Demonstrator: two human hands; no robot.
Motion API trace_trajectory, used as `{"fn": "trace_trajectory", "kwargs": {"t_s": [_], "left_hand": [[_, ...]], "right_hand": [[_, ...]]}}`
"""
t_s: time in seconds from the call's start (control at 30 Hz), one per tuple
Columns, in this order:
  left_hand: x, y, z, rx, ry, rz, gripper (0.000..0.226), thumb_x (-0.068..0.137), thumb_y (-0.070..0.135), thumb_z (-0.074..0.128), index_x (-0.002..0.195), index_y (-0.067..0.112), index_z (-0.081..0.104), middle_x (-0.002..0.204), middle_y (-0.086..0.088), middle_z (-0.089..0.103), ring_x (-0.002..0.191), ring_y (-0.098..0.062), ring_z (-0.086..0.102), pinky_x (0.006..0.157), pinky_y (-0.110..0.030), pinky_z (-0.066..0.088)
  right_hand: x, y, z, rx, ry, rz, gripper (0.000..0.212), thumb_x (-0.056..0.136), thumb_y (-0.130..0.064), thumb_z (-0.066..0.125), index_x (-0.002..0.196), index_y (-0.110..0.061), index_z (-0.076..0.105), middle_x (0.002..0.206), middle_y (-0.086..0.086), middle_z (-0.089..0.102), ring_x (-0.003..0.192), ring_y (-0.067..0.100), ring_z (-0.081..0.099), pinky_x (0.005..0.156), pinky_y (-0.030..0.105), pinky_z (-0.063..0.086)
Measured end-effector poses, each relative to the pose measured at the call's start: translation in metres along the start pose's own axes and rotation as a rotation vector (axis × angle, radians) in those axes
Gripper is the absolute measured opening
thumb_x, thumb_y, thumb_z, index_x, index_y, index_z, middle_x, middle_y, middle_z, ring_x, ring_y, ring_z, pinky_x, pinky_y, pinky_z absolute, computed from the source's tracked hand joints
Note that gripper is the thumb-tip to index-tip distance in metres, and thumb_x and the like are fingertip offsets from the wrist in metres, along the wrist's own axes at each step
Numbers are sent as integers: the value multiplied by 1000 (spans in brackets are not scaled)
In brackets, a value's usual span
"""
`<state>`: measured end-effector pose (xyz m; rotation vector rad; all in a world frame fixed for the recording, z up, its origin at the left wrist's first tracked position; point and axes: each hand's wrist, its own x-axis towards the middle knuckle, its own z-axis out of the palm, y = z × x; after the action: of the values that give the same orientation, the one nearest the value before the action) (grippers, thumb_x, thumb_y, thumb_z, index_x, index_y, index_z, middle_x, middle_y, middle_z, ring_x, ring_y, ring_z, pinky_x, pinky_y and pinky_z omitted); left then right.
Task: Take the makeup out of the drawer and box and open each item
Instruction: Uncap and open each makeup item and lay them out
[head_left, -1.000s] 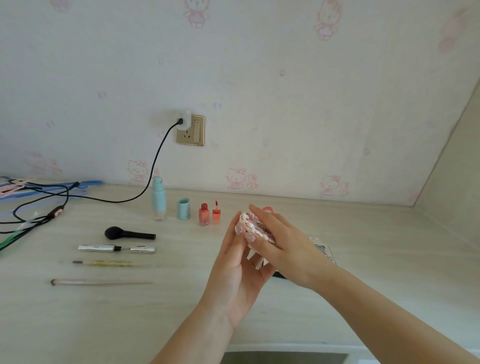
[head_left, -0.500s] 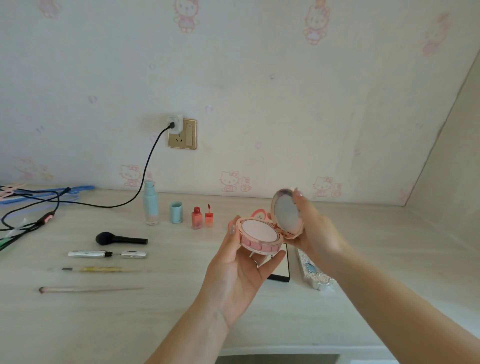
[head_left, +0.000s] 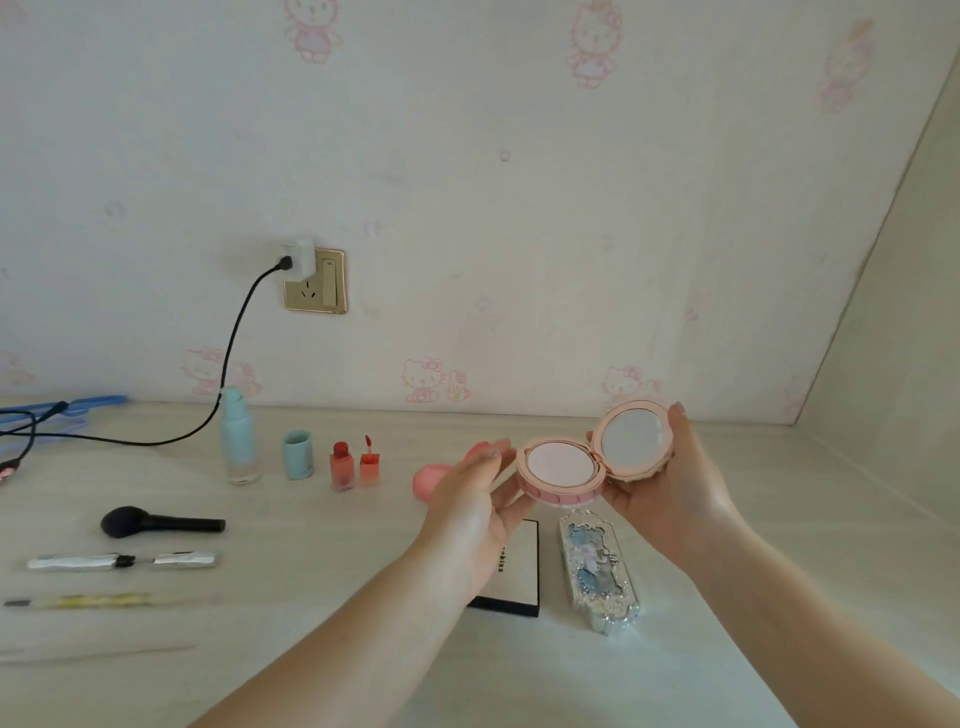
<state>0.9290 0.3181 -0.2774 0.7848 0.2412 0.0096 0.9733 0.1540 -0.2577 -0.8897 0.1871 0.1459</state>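
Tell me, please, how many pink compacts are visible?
2: an open pink compact gripped by the right hand, and another pink compact on the desk, partly hidden behind the left hand.

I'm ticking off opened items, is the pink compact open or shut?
Open. The compact has its mirrored lid swung up from the base. The right hand holds the lid.

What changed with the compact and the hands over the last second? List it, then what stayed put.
The pink compact went from shut between both hands to fully open, its mirror lid swung up and right. The right hand now grips the lid side; the left hand has slid off the base, fingers only touching it. The brushes, blue bottle and lip tints lie as before.
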Motion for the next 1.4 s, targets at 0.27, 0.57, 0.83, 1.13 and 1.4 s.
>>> {"fn": "trace_trajectory", "kwargs": {"t_s": [0.27, 0.57, 0.83, 1.13, 1.4], "left_hand": [[55, -6, 28, 496, 69, -44, 33, 90, 5, 49, 121, 13, 57, 113, -10, 61, 113, -22, 57, 90, -34, 46], [83, -16, 39, 646, 77, -141, 17, 97, 18, 46, 111, 16, 55, 100, -5, 56, 86, -17, 51, 88, -34, 44], [96, -26, 33, 641, 99, -140, 33, 96, 19, 50, 127, 11, 49, 135, -14, 49, 99, -19, 44, 98, -37, 43], [98, -30, 29, 679, 114, -112, 29, 88, 2, 47, 62, 13, 45, 60, -5, 34, 58, -16, 31, 65, -28, 32], [104, -32, 21, 803, 43, -152, 5, 56, 18, 52, 58, 17, 47, 73, -5, 40, 83, -23, 38, 79, -32, 29]], "right_hand": [[62, -1, -17, -49, 44, -14, 54, 94, -52, 41, 133, -14, 43, 109, 15, 60, 85, 27, 63, 79, 40, 51], [99, 17, -33, -92, 119, 10, 43, 95, -48, 42, 121, -15, 45, 99, 14, 61, 82, 28, 63, 80, 43, 52], [111, 25, -43, -155, 157, 23, 33, 97, -42, 42, 115, -15, 45, 94, 12, 61, 84, 28, 62, 87, 46, 49], [113, 25, -45, -202, 149, 16, 35, 98, -39, 41, 115, -10, 47, 95, 14, 61, 85, 28, 62, 92, 47, 49], [109, 19, -45, -331, 174, 10, 27, 99, -31, 43, 113, -9, 48, 91, 12, 60, 79, 26, 61, 80, 45, 50]]}}
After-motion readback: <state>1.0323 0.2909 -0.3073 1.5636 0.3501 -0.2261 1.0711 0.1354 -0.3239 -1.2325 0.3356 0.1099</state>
